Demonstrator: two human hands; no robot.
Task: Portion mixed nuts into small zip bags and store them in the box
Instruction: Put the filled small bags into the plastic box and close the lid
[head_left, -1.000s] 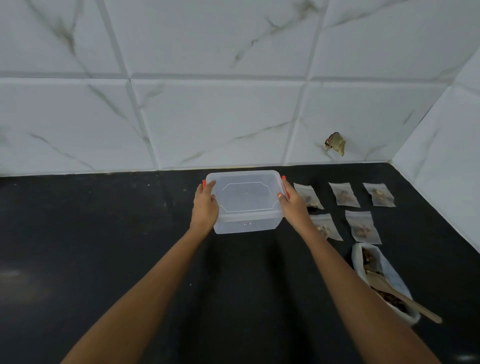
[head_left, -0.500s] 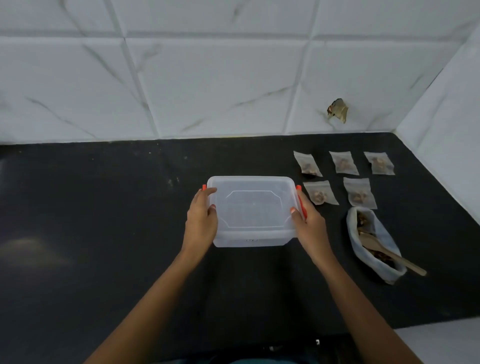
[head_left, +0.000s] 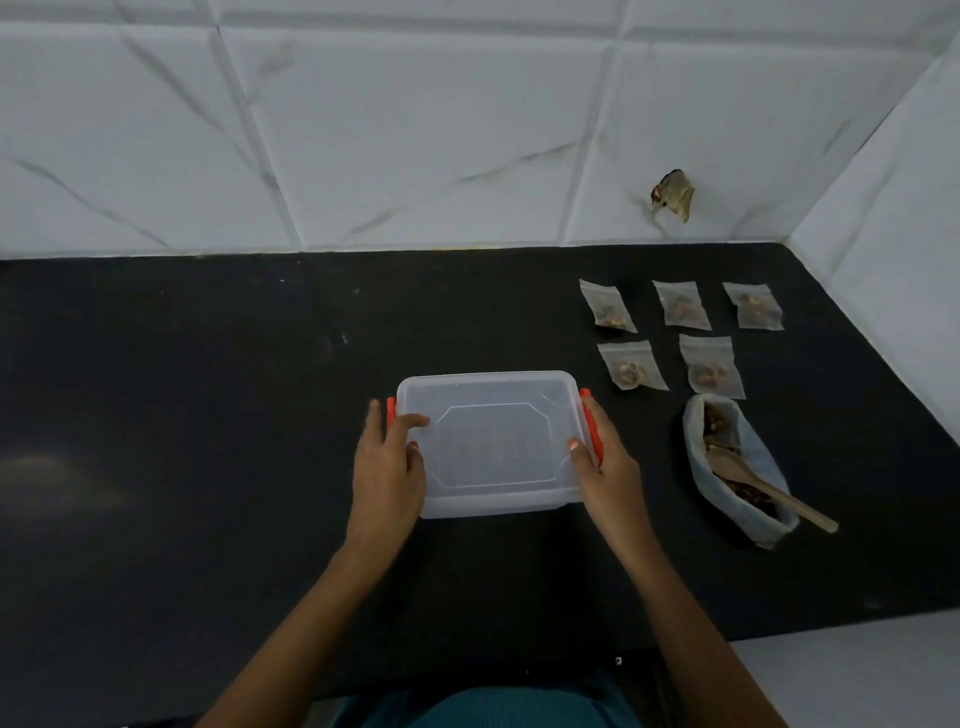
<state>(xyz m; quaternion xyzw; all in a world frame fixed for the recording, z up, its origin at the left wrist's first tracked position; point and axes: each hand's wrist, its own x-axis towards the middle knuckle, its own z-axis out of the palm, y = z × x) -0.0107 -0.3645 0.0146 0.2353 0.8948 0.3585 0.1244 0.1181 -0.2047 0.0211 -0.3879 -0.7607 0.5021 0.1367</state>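
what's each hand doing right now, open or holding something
Left hand: holds the left end of the plastic box, thumb on top.
Right hand: holds the box's right end, thumb on top.

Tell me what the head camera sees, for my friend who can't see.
The left hand and right hand grip the ends of a clear lidded box with orange clips on a black counter. Right of it lie five small zip bags of nuts and an open nut bag holding a wooden spoon.
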